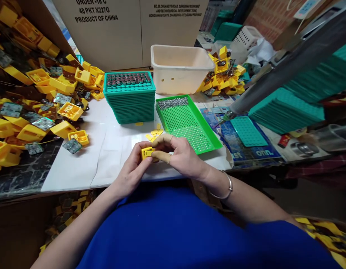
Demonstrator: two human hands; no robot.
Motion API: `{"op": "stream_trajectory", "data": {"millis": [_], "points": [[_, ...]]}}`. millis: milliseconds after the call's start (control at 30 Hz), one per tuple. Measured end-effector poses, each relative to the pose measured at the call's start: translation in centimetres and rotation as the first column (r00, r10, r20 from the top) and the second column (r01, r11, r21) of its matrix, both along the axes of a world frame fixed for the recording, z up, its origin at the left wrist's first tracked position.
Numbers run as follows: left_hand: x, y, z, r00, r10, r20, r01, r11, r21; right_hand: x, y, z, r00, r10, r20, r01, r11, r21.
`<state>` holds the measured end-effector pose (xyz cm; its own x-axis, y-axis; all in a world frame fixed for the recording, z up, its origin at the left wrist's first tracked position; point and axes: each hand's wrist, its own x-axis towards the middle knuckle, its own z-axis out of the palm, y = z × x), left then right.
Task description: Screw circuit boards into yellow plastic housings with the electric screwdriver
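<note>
Left fingers (142, 166) grasp a yellow casing (146, 153), likely bracing it against pinching right fingers (161, 156); tabs (156, 132) lie handy at one o'clock.

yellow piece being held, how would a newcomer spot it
Find the bright green tray. Left of its near end, the left hand and right hand meet. The yellow piece is held between them, unlike the flat yellow chips lying loose just beyond.

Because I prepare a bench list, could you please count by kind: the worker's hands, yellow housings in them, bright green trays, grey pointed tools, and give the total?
Hands: 2 (left hand, right hand)
Yellow housing held: 1
Bright green tray: 1
Grey pointed tool: 1
Total: 5
</note>
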<state>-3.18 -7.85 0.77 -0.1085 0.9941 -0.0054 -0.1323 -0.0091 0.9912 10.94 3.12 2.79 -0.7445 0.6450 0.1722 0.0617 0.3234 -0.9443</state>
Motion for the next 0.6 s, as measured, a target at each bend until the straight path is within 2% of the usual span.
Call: {"op": "stream_trajectory", "data": {"millis": [133, 233, 433, 533, 600], "points": [[0.0, 0.0, 0.1, 0.964, 0.015, -0.266, 0.002, 0.998, 0.063, 0.1, 0.1, 0.5, 0.992, 0.013, 0.123, -0.024, 0.996, 0.091], [-0.1, -0.1, 0.2, 0.931, 0.01, -0.366, 0.02, 0.997, 0.076, 0.2, 0.6, 1.1, 0.967, -0.008, 0.255, -0.043, 0.98, 0.194], [-0.5, -0.6, 0.5, 0.909, -0.044, -0.415, 0.074, 0.996, 0.056, 0.0, 1.0, 1.9, 0.839, 0.06, 0.541, -0.247, 0.928, 0.28], [-0.7, -0.6, 0.6, 0.913, -0.074, -0.401, 0.106, 0.993, 0.058, -0.1, 0.4, 1.8, 0.813, -0.004, 0.582, -0.256, 0.896, 0.364], [-0.7, -0.5, 0.6, 0.937, -0.09, -0.338, 0.108, 0.994, 0.034, 0.3, 0.5, 1.6, 0.834, -0.028, 0.55, -0.245, 0.876, 0.416]]}}
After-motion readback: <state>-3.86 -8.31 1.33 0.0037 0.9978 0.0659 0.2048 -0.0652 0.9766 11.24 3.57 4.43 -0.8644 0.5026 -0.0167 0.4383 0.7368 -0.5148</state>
